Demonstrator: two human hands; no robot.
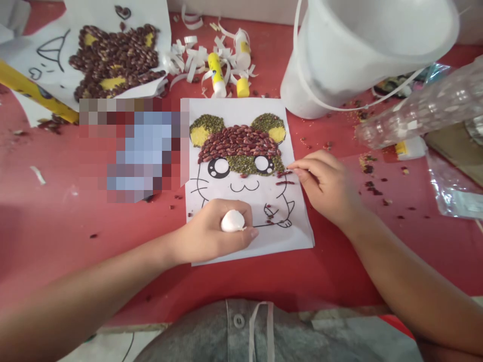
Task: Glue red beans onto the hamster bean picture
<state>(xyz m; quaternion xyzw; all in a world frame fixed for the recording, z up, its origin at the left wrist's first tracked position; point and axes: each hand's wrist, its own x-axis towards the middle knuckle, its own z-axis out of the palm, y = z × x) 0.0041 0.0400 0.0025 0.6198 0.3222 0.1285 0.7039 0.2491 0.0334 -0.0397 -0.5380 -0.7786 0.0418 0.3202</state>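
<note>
While the left hand (211,231) curls tight around a white rounded lump (232,221), the right hand (324,186) reaches over from the other side, its fingers (298,171) bunched together with the tips meeting. Whether those tips pinch a bean is too small to tell. Both hands rest on or just above a sheet of paper (292,236) printed with a cartoon hamster, the left over its lower edge and the right at its right side.

Red beans (239,143) cover the hamster's head in tight rows, with green beans (267,125) on the ears and under the eyes. A few loose red beans (284,183) sit on the paper just below the right fingertips, beside the cheek. Both forearms come in low across a red table (49,211), the left from the lower left and the right from the lower right, with the right wrist bent downward.

Past the paper lie two glue sticks (217,75) among curled white paper strips (190,60), and a finished bean picture (115,63) sits at the top left. A white bucket (362,55) and a clear plastic bottle (422,110) stand to the right (the bottle lies on its side, actually). A blurred patch (132,151) hides part of the table beside the sheet.
</note>
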